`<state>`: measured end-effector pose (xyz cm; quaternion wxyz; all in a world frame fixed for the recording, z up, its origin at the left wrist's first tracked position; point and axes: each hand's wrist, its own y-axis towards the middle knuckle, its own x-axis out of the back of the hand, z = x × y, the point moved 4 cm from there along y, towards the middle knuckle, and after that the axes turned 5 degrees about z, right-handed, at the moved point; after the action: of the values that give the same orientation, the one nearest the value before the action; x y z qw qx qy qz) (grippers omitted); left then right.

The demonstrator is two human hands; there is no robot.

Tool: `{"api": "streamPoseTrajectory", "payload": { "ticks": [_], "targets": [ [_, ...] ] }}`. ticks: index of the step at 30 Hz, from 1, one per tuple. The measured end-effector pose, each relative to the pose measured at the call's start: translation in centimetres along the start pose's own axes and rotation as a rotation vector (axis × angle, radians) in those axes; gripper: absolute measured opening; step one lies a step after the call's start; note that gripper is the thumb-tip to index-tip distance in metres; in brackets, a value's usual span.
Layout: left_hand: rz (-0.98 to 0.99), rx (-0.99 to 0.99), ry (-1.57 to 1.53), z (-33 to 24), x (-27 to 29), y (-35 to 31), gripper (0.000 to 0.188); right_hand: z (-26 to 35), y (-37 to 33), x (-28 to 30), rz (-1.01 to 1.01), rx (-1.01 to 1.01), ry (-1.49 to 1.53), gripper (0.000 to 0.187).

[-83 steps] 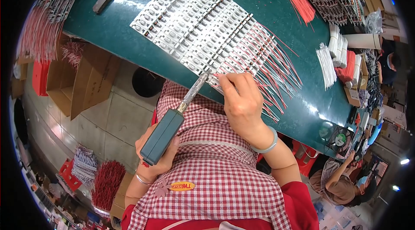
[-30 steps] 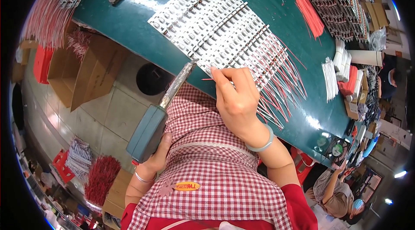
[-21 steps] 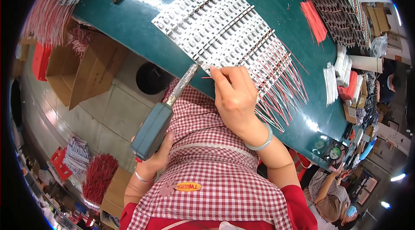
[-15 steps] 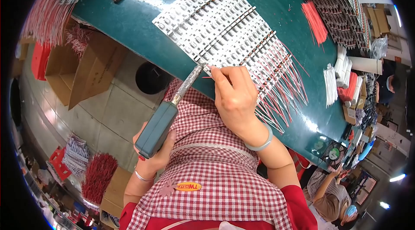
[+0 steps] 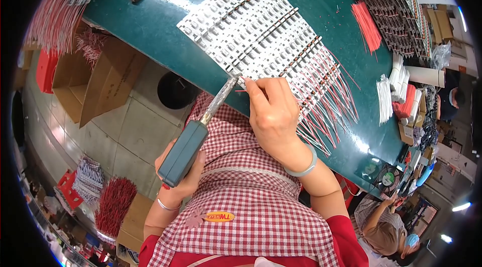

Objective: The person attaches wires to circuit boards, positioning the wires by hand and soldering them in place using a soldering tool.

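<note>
My left hand (image 5: pixel 190 179) is wrapped round the dark green handle of a soldering gun (image 5: pixel 184 152). Its mottled metal barrel slants up to the right, and the tip meets the near corner of a white panel of small circuit boards (image 5: pixel 261 26). Just right of that tip, my right hand (image 5: pixel 273 111) is closed in a pinch on a thin red wire (image 5: pixel 240 90), whose end pokes out left of the fingertips. Several red and white wires (image 5: pixel 326 116) trail from the panel's right side, past my right hand. My fingers partly hide the panel's near edge.
The panel lies on a green table (image 5: pixel 145 26). To the right are a red wire bundle (image 5: pixel 366 27), white wire bundles (image 5: pixel 384 98), stacked board panels (image 5: pixel 396 11) and a small fan (image 5: pixel 387 179). Below the table's left edge stand a cardboard box (image 5: pixel 108 83) and a black bin (image 5: pixel 175 90). Another person (image 5: pixel 384 227) sits at lower right.
The soldering gun and my left hand have shifted very slightly to the right, the handle a touch lower. My right hand stays put on the red wire.
</note>
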<state>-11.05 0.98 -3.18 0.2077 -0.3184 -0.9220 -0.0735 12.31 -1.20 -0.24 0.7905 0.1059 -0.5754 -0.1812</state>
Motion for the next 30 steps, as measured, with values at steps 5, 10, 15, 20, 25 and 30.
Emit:
{"api": "streamPoseTrajectory", "payload": {
  "ticks": [5,10,15,20,25,30],
  "targets": [
    [-0.06,0.009,-0.06,-0.2,0.2,-0.1,0.024,-0.1,-0.1,0.1,0.016,-0.013,0.009,0.029],
    [-0.077,0.205,-0.187,0.1,0.2,-0.4,0.025,-0.5,-0.1,0.6,-0.006,-0.04,0.102,0.038],
    [-0.065,0.124,-0.16,0.0,0.2,0.3,0.024,-1.4,0.6,0.5,0.035,-0.123,0.054,0.047],
    [-0.042,0.031,-0.074,-0.1,0.0,0.9,0.024,-1.5,0.6,0.0,0.06,-0.184,0.058,0.046],
    [-0.026,0.028,-0.036,0.1,-0.1,0.9,0.023,-1.8,0.3,-0.1,-0.018,-0.187,0.192,0.033],
    [0.005,0.063,-0.051,0.2,-0.2,1.1,0.024,-1.8,0.4,-0.2,-0.055,-0.175,0.185,0.027]
  ]
}}
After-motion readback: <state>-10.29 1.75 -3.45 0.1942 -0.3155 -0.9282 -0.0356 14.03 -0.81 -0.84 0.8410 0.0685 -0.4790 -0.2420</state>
